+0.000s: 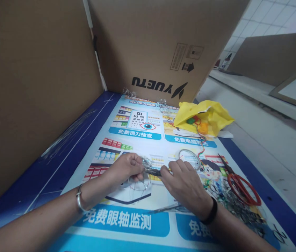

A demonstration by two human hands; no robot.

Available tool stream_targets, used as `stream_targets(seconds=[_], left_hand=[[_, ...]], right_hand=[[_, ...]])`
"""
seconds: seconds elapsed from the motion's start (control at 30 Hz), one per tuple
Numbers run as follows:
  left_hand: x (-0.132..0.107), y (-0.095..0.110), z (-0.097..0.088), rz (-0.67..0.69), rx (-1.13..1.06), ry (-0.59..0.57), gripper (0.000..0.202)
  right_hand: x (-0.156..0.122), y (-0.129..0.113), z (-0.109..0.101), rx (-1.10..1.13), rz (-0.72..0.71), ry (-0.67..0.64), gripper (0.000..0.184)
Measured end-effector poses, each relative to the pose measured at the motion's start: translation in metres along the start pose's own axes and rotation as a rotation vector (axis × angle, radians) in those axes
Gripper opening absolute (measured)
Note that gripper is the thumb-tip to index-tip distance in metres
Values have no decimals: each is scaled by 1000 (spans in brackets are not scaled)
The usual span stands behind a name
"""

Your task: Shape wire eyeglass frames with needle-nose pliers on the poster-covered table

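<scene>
Pliers (153, 172), one pair, in right grip (186, 183), one wire tangle (147, 162) in left grip (129, 168).

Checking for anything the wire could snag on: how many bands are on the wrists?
2: a silver bangle behind the left hand and a black band behind the right hand. Both wrists show, so none seems hidden.

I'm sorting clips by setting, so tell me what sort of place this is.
Probably an improvised handcraft workspace: cardboard walls stand along a printed sheet, with red-handled scissors and loose thin strands lying about.
</scene>
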State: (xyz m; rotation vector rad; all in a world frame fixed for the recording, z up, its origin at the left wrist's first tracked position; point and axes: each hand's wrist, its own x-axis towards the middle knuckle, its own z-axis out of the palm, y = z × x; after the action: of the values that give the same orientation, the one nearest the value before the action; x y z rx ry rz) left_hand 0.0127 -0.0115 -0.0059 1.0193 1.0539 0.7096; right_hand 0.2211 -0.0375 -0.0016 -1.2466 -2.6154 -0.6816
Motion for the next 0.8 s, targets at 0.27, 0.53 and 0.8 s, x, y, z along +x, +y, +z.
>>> stream_targets(seconds=[0.27, 0.53, 0.8], left_hand=[[-1, 0, 0, 12, -55, -6, 17], [-3, 4, 2, 8, -82, -12, 15], [-4, 3, 1, 54, -83, -39, 12]], right_hand=[[0, -2, 1, -14, 7, 3, 3], [-1, -2, 3, -10, 9, -18, 5], [-1, -3, 6, 0, 7, -25, 8]])
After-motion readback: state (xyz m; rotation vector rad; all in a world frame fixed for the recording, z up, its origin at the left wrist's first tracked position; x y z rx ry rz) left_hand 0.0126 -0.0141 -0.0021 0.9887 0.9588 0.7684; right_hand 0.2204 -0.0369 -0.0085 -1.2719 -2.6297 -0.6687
